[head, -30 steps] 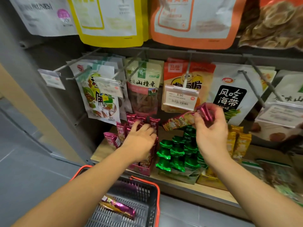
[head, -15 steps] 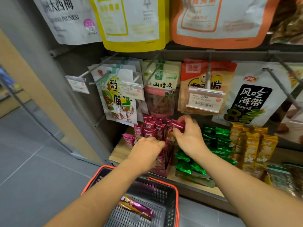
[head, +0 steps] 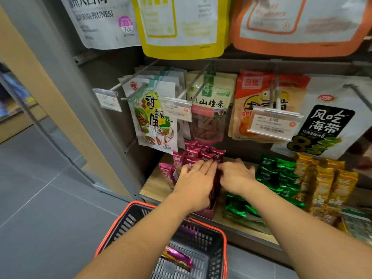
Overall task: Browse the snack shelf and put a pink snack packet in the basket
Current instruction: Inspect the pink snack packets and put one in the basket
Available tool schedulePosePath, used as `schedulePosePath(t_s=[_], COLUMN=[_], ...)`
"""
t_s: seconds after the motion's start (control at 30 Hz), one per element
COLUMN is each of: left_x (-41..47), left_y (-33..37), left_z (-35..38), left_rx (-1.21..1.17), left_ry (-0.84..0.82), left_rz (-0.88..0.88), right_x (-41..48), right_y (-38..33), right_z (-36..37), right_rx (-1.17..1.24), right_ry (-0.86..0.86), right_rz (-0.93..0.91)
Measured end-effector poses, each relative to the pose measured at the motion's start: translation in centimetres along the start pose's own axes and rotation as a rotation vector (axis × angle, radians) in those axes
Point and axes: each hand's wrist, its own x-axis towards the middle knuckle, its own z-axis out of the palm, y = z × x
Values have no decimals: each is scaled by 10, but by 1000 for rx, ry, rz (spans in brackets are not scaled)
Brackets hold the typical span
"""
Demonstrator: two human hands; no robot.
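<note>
Several pink snack packets (head: pixel 198 153) stand upright in a pink display box (head: pixel 209 212) on the wooden shelf (head: pixel 150 188). My left hand (head: pixel 194 183) lies flat on the front packets with its fingers stretched out. My right hand (head: pixel 238 176) rests on the box's right side, fingers pointing left and touching the left fingertips; no packet shows in its grip. Another pink packet (head: pixel 167 172) leans just left of the box. Below the shelf, under my left forearm, is the red-rimmed dark basket (head: pixel 122 220), with one pink and gold packet (head: pixel 178 256) lying in it.
Green packets (head: pixel 277 174) and yellow packets (head: pixel 324 182) fill the shelf to the right of the box. Bags hang on metal pegs with price tags (head: pixel 274 122) above my hands. A grey upright post (head: pixel 84 101) borders the shelf on the left, with grey tiled floor (head: pixel 40 198) beyond.
My right hand, which held a pink packet up by the price tag, brought it down into the display box and now lies on the packets. The view shifted left and down.
</note>
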Motion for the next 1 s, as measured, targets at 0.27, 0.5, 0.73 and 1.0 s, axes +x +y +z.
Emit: schedulePosePath(t_s=[0.27, 0.5, 0.73, 1.0], left_x=[2, 3, 5, 4], left_y=[-3, -9, -8, -3], left_z=[0, 3, -3, -6], left_rx=[47, -76, 39, -32], left_ry=[-18, -12, -20, -45], left_rz=[37, 84, 94, 56], right_x=[28, 69, 24, -63], right_y=[21, -1, 17, 34], right_z=[-8, 5, -6, -30], right_rx=[529, 210, 286, 687], right_ry=[332, 152, 568, 902], right_rz=[40, 58, -32, -34])
